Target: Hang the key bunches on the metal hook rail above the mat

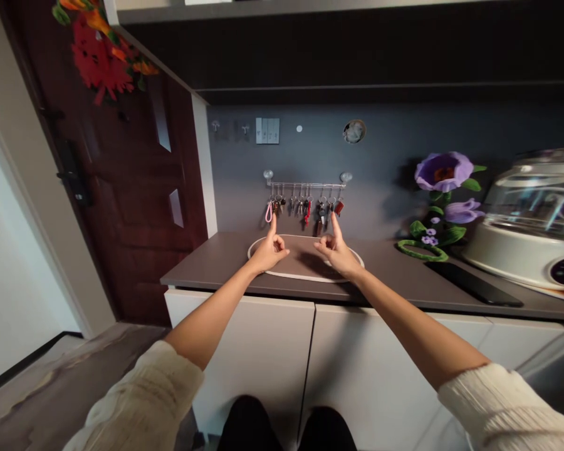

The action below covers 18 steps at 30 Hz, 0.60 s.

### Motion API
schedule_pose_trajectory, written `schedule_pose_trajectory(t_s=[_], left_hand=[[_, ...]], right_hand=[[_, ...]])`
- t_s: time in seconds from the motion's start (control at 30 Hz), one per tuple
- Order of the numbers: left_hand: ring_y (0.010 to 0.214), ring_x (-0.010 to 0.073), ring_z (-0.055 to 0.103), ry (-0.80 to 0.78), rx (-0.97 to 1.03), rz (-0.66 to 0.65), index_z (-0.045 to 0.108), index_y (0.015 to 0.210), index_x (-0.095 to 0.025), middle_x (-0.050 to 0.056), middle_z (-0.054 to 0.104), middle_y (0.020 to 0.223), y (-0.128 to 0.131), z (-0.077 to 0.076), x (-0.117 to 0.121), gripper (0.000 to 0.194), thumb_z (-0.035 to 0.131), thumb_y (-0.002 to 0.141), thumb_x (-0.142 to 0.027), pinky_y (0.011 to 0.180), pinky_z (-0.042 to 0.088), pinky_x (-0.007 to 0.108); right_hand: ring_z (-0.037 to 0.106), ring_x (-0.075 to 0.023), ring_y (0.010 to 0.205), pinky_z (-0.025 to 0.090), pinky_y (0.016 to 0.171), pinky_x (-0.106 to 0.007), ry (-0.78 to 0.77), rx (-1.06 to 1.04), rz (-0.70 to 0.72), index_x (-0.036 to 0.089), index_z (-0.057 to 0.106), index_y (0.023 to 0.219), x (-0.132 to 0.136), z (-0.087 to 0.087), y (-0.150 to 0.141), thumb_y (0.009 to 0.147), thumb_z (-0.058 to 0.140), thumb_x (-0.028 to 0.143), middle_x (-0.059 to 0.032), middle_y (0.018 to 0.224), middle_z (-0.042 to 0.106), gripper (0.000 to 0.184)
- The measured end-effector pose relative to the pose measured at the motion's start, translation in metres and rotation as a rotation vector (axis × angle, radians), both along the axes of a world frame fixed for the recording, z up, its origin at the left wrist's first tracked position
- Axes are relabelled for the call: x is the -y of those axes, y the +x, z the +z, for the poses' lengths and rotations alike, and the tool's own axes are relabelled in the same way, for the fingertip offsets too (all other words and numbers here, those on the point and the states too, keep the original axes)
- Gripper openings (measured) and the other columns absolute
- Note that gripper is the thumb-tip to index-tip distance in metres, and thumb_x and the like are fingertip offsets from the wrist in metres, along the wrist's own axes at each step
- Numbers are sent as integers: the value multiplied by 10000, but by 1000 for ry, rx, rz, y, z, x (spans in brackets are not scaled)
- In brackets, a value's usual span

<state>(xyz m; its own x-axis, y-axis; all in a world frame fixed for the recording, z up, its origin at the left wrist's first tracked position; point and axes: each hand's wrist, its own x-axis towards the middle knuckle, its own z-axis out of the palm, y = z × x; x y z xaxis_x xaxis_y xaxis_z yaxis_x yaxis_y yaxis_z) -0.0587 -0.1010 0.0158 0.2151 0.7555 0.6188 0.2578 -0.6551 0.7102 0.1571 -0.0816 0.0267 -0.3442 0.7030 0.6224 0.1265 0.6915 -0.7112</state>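
My left hand (266, 252) is raised over the left part of a flat oval tray (305, 277), index finger pointing up and thumb held out, other fingers curled. Its fingertip appears just below a pink strap (269, 212) and some keys; whether it touches them I cannot tell. Mirroring it over the tray's right side, my right hand (338, 253) points its index finger up near the keys at the rail's right end. Neither hand holds anything. Several bunches of keys (301, 205) hang from a hook rail (308, 185) fixed to the grey wall.
The tray rests on a brown countertop (207, 260) above white cabinet doors (258, 338). To the right are a purple flower decoration (444, 172), a black phone (474, 285) and a white appliance with a clear top (517, 250). A dark shelf (357, 50) overhangs; a door (141, 188) stands left.
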Motion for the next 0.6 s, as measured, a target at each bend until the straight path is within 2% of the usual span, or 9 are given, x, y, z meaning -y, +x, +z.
schedule_pose_trajectory(t_s=[0.2,0.4,0.5,0.6], left_hand=[[580,50,423,-65,6,-46,-197,1367,-280,-67,472,710,-3,-15,11,1043,589,698,-128,570,368,173],[602,60,450,-118,78,-43,-162,1381,-267,-62,485,703,-4,-16,6,1054,623,685,-172,608,391,193],[634,75,474,-172,91,30,-77,1403,-262,-41,516,740,-7,-13,-6,1029,650,675,-230,643,409,216],[780,121,513,-206,91,208,99,1410,-232,36,563,920,-15,-4,-30,953,675,653,-292,722,424,257]], right_hand=[[384,-81,524,363,515,-204,-46,32,-18,264,-40,1416,19,-13,2,736,567,244,65,631,444,912],[387,-81,528,381,540,-211,-92,16,-47,260,52,1416,21,-10,4,735,578,286,68,628,451,861],[434,-93,569,422,591,-240,-112,-12,-119,250,174,1394,7,-6,7,733,579,345,45,675,493,781],[523,-129,731,452,753,-304,-112,-79,-264,212,338,1317,-21,1,15,704,600,419,-2,792,551,698]])
